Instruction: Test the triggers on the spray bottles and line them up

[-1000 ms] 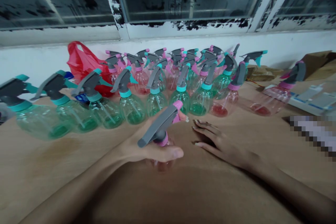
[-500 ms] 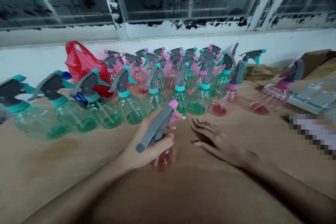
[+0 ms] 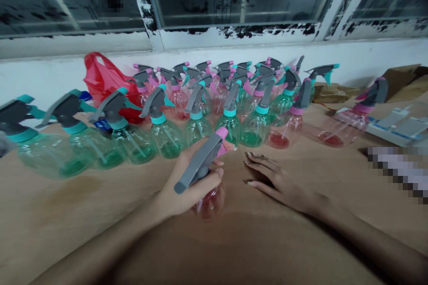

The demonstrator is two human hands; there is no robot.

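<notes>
A pink spray bottle (image 3: 210, 202) with a grey and pink trigger head stands on the wooden table (image 3: 140, 245), close in front of me. My left hand (image 3: 182, 185) is wrapped round its neck, thumb on the near side and fingers behind, partly hidden by the head. To the right, my right hand (image 3: 279, 180) lies on the table with fingers stretched out, apart from the bottle and holding nothing. Just beyond both hands runs a row of green spray bottles (image 3: 167, 140) with turquoise collars, and a pink spray bottle (image 3: 284, 133) stands at its right.
More pink and green spray bottles (image 3: 219, 98) crowd behind the row, against the white wall (image 3: 43, 71). A red plastic bag (image 3: 103, 78) sits at back left. On the right are another pink bottle (image 3: 337, 131), brown cardboard (image 3: 404, 80), a white tray-like item (image 3: 388, 131) and a blurred-out object (image 3: 397, 164).
My left thumb has bent inward and closed round the bottle's neck, showing more of the pink body. The right hand has stayed in place.
</notes>
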